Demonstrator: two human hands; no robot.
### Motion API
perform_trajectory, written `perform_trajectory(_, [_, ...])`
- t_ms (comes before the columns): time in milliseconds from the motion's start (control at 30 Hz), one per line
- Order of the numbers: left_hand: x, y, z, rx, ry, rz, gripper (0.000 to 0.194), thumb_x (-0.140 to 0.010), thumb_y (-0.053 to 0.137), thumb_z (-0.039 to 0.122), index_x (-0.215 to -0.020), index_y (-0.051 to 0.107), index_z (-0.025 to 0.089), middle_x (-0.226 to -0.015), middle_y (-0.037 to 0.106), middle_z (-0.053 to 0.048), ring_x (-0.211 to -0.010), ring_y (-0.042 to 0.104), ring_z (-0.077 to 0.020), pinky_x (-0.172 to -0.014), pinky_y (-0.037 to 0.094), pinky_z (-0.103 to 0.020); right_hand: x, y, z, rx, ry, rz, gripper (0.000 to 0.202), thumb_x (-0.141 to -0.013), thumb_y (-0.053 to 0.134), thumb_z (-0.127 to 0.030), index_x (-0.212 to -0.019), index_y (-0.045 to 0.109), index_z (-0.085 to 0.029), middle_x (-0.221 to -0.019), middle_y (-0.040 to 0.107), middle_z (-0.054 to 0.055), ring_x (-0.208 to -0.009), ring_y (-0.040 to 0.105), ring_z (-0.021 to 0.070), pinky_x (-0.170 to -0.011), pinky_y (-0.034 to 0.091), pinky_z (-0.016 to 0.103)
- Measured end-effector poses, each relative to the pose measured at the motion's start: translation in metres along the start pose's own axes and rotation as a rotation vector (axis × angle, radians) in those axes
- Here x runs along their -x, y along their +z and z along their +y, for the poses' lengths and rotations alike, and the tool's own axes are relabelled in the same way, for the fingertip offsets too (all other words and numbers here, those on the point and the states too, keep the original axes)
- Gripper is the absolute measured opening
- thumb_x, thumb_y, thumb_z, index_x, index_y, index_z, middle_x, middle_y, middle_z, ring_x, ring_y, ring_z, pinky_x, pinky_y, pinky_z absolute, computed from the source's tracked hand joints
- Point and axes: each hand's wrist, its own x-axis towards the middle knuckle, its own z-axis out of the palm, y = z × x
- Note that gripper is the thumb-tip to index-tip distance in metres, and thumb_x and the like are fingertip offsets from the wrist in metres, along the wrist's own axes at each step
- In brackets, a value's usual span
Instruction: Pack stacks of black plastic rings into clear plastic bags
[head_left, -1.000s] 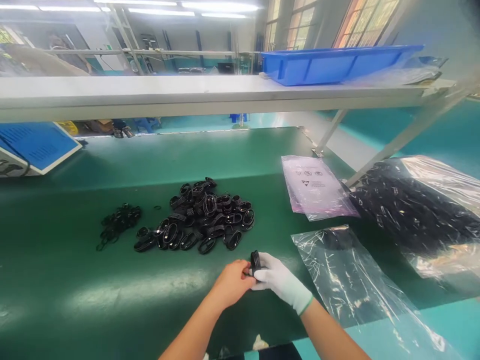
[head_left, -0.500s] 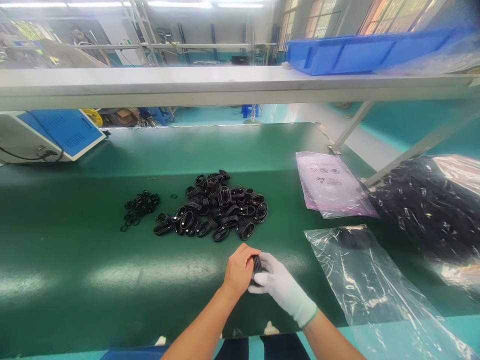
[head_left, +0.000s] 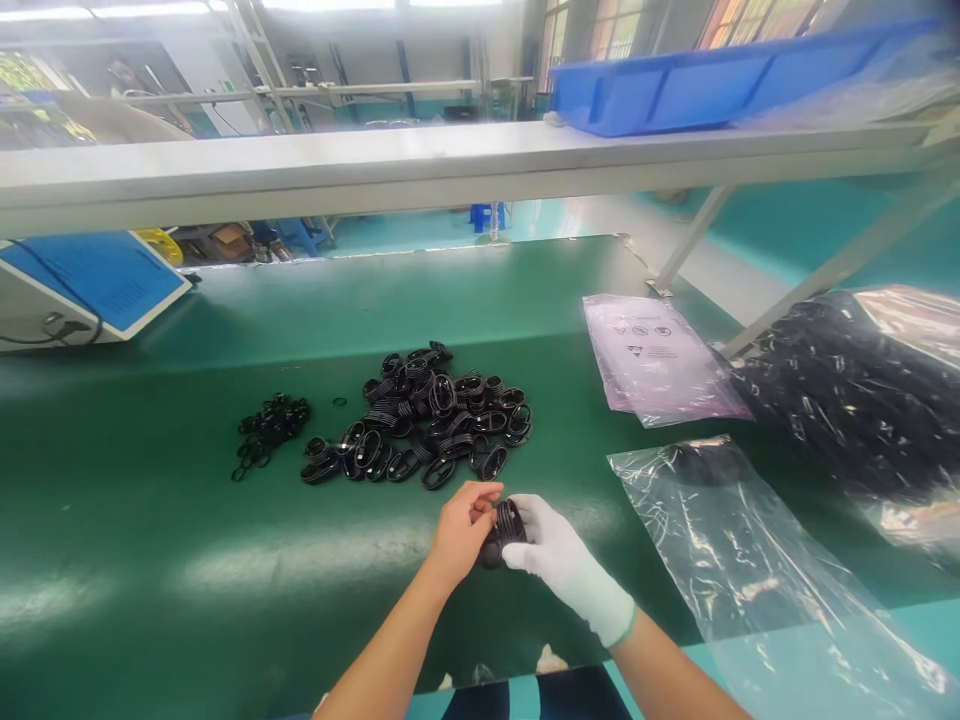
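Note:
In front of me, low over the green table, a coiled black cable [head_left: 511,522] is between my two hands. My right hand [head_left: 559,550], in a white glove, grips its right side with thumb and fingers. My bare left hand [head_left: 459,528] has curled fingers against the coil's left side; part of their hold is hidden. Beyond the hands lies a pile of coiled black cables [head_left: 420,420]. Left of that is a smaller heap of black rings [head_left: 274,425], with one loose ring [head_left: 340,402] between the two.
On the right lie a clear plastic bag [head_left: 750,560], a pinkish printed bag [head_left: 652,350] and a large bag of black items [head_left: 847,390]. A white shelf [head_left: 375,175] crosses above the table, bearing a blue bin [head_left: 705,90]. A blue-topped machine [head_left: 97,280] stands far left.
The coil has turned so more of its loops show, and another dark part shows below my left fingers. My left hand has shifted slightly left. The camera view has tilted a little.

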Motion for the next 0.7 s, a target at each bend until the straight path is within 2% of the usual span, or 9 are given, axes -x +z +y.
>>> perform_trajectory(67, [0.000, -0.008, 0.001, -0.074, -0.007, -0.019, 0.035, -0.070, 0.045, 0.011, -0.101, 0.057, 0.022, -0.096, 0.055, -0.001, -0.073, 0.053, -0.0093, -0.070, 0.047, -0.024, -0.001, -0.004, 0.003, -0.066, 0.074, -0.026, 0.057, -0.059, 0.062, -0.019, -0.113, 0.042, -0.020, -0.115, 0.053, 0.010, -0.095, 0.056, 0.0225, -0.074, 0.051, 0.038])
perform_trajectory(133, [0.002, -0.016, 0.003, -0.238, -0.052, -0.003, 0.030, -0.073, 0.043, 0.014, -0.099, 0.057, 0.023, -0.094, 0.055, -0.001, -0.071, 0.052, -0.0100, -0.070, 0.046, -0.025, -0.002, -0.013, 0.007, -0.043, 0.148, 0.036, 0.058, -0.060, 0.060, -0.023, -0.114, 0.040, -0.019, -0.117, 0.050, 0.013, -0.096, 0.056, 0.0238, -0.071, 0.051, 0.040])
perform_trajectory(200, [0.007, -0.020, 0.002, -0.439, -0.107, -0.022, 0.031, -0.074, 0.044, 0.018, -0.102, 0.056, 0.025, -0.098, 0.055, -0.001, -0.079, 0.053, -0.0125, -0.075, 0.044, -0.028, -0.004, -0.024, 0.012, 0.164, 0.159, 0.201, 0.059, -0.058, 0.060, -0.023, -0.113, 0.042, -0.017, -0.117, 0.050, 0.014, -0.100, 0.054, 0.0245, -0.080, 0.048, 0.041])
perform_trajectory(267, [0.012, -0.016, 0.001, -0.630, -0.108, -0.113, 0.046, -0.067, 0.055, 0.020, -0.112, 0.051, 0.027, -0.114, 0.051, -0.002, -0.098, 0.051, -0.0186, -0.086, 0.040, -0.032, -0.007, -0.032, 0.015, 0.370, 0.154, 0.300, 0.057, -0.057, 0.060, -0.022, -0.111, 0.044, -0.016, -0.112, 0.053, 0.013, -0.101, 0.054, 0.0235, -0.086, 0.044, 0.040])
perform_trajectory(367, [0.015, 0.001, -0.003, -0.875, -0.072, -0.236, 0.080, -0.049, 0.068, 0.013, -0.124, 0.041, 0.023, -0.128, 0.042, -0.009, -0.115, 0.039, -0.0301, -0.095, 0.032, -0.041, -0.015, -0.037, 0.017, 0.382, 0.265, 0.186, 0.053, -0.061, 0.056, -0.025, -0.112, 0.045, -0.016, -0.103, 0.059, 0.010, -0.088, 0.060, 0.0201, -0.075, 0.049, 0.035])
perform_trajectory(433, [0.013, 0.011, -0.005, -0.972, -0.089, -0.271, 0.081, -0.047, 0.067, 0.006, -0.123, 0.042, 0.018, -0.121, 0.046, -0.013, -0.111, 0.043, -0.0315, -0.093, 0.033, -0.042, -0.020, -0.035, 0.017, 0.358, 0.336, 0.126, 0.051, -0.062, 0.054, -0.025, -0.112, 0.046, -0.017, -0.100, 0.060, 0.009, -0.081, 0.062, 0.0195, -0.065, 0.050, 0.033])
perform_trajectory(500, [0.010, 0.014, -0.006, -0.960, -0.102, -0.287, 0.077, -0.048, 0.064, 0.002, -0.121, 0.043, 0.018, -0.115, 0.050, -0.012, -0.106, 0.046, -0.0290, -0.090, 0.036, -0.039, -0.023, -0.034, 0.018, 0.412, 0.324, 0.165, 0.050, -0.059, 0.057, -0.021, -0.108, 0.051, -0.016, -0.101, 0.060, 0.010, -0.085, 0.061, 0.0219, -0.068, 0.049, 0.034])
perform_trajectory(600, [0.008, 0.011, -0.006, -0.776, -0.095, -0.261, 0.076, -0.054, 0.063, 0.008, -0.125, 0.038, 0.022, -0.120, 0.048, -0.008, -0.108, 0.046, -0.0243, -0.090, 0.037, -0.033, -0.023, -0.036, 0.019, 0.482, 0.258, 0.221, 0.050, -0.053, 0.060, -0.016, -0.103, 0.056, -0.017, -0.105, 0.058, 0.011, -0.098, 0.055, 0.0249, -0.081, 0.045, 0.036])
perform_trajectory(700, [0.010, 0.013, -0.008, -0.604, -0.132, -0.203, 0.076, -0.058, 0.067, 0.019, -0.127, 0.037, 0.027, -0.122, 0.048, -0.004, -0.111, 0.044, -0.0229, -0.092, 0.035, -0.032, -0.021, -0.040, 0.017, 0.454, 0.254, 0.163, 0.048, -0.057, 0.057, -0.016, -0.105, 0.056, -0.017, -0.099, 0.061, 0.009, -0.086, 0.059, 0.0211, -0.069, 0.049, 0.033])
